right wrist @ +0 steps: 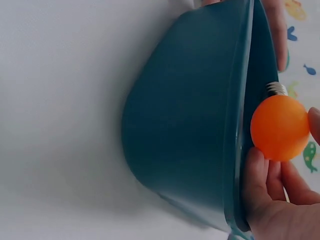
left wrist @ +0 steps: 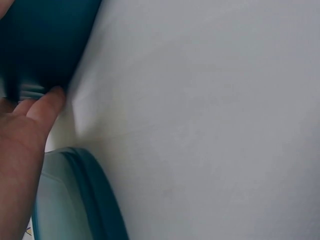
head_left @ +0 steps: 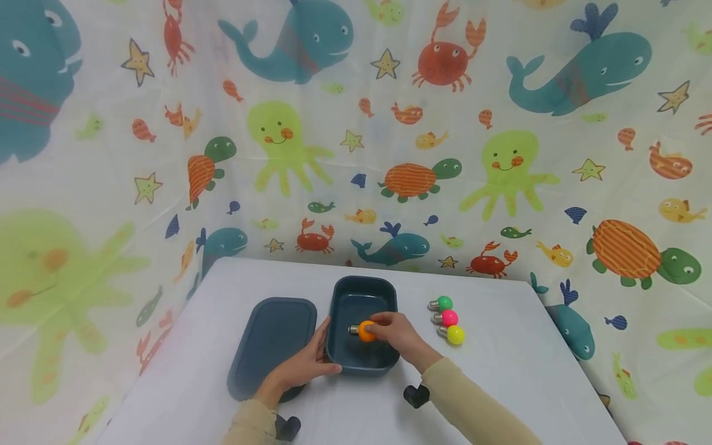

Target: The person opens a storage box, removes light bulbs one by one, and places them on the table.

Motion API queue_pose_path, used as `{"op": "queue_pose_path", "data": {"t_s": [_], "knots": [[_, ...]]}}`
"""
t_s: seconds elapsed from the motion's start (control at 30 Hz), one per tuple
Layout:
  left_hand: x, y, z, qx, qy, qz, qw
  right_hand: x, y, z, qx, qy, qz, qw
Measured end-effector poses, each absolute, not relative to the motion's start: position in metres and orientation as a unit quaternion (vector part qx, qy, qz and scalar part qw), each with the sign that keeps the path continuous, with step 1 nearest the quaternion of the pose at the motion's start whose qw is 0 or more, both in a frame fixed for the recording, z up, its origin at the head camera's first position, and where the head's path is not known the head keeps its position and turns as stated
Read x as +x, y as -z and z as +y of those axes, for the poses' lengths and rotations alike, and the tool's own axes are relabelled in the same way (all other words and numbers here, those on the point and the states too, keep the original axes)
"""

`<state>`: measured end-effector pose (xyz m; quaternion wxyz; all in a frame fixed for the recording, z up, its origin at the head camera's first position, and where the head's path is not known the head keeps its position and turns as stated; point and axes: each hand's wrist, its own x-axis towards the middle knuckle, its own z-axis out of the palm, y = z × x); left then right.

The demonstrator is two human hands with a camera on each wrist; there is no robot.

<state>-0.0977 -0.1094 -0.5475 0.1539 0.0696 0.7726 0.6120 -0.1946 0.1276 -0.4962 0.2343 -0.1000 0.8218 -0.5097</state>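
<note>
My right hand [head_left: 392,330] pinches an orange light bulb [head_left: 366,332] between thumb and fingers, over the inside of a dark teal box [head_left: 364,371]. The bulb's metal screw base points left. In the right wrist view the orange bulb [right wrist: 280,127] is level with the box's rim [right wrist: 240,125], fingers beneath it. My left hand [head_left: 306,364] rests on the box's left side, its fingers stretched along the wall and the thumb at the near corner. In the left wrist view, the fingers of the left hand [left wrist: 30,120] touch the box [left wrist: 45,40].
A flat dark teal lid [head_left: 272,346] lies left of the box, partly under my left forearm. To the right, a green bulb [head_left: 444,303], a pink bulb [head_left: 448,317] and a yellow bulb [head_left: 455,335] lie in a row on the white table [head_left: 500,371]. A patterned curtain [head_left: 356,185] surrounds the table.
</note>
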Motion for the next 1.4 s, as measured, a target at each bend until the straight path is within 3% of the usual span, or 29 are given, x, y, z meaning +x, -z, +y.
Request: {"op": "queue_pose_path", "data": {"t_s": [0.83,1.4], "knots": [[-0.098,0.545,-0.11,0.074,-0.62,0.766,0.151,-0.197,0.487,0.162,-0.092,0.534,0.816,0.201],[-0.097,0.545,-0.111,0.081,-0.621,0.765,0.15,-0.195,0.493,0.188,-0.113,0.591,0.787,0.139]]}}
